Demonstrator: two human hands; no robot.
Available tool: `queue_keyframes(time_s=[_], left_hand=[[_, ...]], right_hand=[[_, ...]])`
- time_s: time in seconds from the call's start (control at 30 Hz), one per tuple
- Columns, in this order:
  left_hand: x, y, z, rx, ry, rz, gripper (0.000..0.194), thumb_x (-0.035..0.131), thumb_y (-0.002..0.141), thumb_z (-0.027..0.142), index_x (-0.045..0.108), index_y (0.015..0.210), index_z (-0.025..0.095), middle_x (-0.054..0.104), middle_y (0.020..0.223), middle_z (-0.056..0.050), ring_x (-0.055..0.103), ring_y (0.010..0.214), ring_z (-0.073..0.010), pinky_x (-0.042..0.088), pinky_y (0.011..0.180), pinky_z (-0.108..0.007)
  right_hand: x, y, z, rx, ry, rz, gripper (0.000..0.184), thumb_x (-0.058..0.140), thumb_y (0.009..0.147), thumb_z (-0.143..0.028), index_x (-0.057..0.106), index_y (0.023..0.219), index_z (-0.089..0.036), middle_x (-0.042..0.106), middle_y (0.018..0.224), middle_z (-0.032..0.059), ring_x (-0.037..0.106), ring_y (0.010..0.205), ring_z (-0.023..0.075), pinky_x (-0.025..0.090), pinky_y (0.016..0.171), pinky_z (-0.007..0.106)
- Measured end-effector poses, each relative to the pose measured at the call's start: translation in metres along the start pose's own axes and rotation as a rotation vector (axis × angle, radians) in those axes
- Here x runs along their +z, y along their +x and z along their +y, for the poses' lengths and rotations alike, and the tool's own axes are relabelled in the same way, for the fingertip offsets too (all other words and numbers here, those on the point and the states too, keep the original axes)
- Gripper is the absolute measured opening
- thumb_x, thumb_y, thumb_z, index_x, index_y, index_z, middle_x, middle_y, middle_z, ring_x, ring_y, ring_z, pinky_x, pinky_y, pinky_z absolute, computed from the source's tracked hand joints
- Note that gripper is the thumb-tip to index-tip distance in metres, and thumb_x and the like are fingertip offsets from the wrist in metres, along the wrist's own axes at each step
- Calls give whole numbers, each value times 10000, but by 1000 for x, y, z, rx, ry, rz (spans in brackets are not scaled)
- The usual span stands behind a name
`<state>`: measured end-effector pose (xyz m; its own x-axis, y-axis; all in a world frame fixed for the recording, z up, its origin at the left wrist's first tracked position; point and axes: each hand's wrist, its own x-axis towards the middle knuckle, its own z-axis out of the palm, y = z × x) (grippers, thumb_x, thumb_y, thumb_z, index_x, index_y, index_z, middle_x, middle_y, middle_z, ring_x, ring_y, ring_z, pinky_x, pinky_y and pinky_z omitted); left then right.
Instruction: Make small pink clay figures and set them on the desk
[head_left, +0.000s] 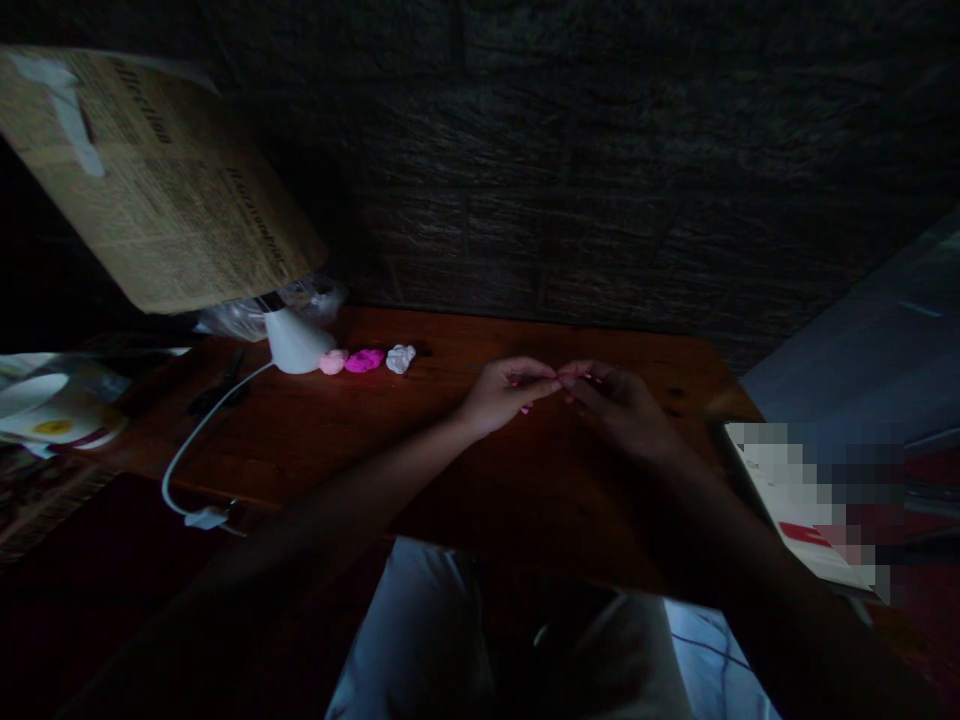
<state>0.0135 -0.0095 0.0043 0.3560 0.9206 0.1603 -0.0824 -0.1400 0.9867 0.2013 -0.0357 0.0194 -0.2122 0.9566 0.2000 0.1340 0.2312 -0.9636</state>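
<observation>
Over the middle of the wooden table, my left hand and my right hand meet fingertip to fingertip. Both are closed in a pinch around a tiny piece of pink clay; dim light and the fingers hide its shape. A bright pink spot shows under the left fingers, too small to tell whether it is clay or a nail. Left of the hands, three lumps of modelling clay sit in a row: pale pink, magenta and white.
A lamp with a white base and a newsprint shade stands at the left back, its white cord hanging over the table edge. Dark scissors lie nearby. A dark textured wall rises behind.
</observation>
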Motion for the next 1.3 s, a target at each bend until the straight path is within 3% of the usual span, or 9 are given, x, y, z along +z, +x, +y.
queue_keyframes(time_s=[0.33,0.67,0.9,1.3], left_hand=[[-1,0,3,-20,-82,-22,353,837,722,386,767,984,160,749,926,-55,618,719,-116,465,558,-201],[0,0,4,-83,-112,-64,371,851,714,423,770,967,164,710,814,-33,608,722,-108,440,590,-202],[-2,2,0,-84,-125,-106,440,855,701,496,768,955,147,685,778,-16,550,626,-74,407,572,-209],[1,-1,10,-225,-426,-149,415,933,627,411,766,916,165,702,860,-15,620,770,-88,418,657,-206]], right_hand=[[-1,-1,-4,40,90,3,428,824,749,-544,775,1066,-260,757,970,37,635,784,169,503,676,307],[-2,-1,-5,33,90,14,348,828,757,-527,783,976,-260,739,879,25,625,756,165,490,650,296],[1,-1,-6,27,106,-7,403,821,744,-585,760,912,-223,696,800,25,588,712,152,473,615,277],[5,-3,-6,41,290,5,388,903,686,-479,795,999,-275,718,840,0,604,716,133,451,608,259]])
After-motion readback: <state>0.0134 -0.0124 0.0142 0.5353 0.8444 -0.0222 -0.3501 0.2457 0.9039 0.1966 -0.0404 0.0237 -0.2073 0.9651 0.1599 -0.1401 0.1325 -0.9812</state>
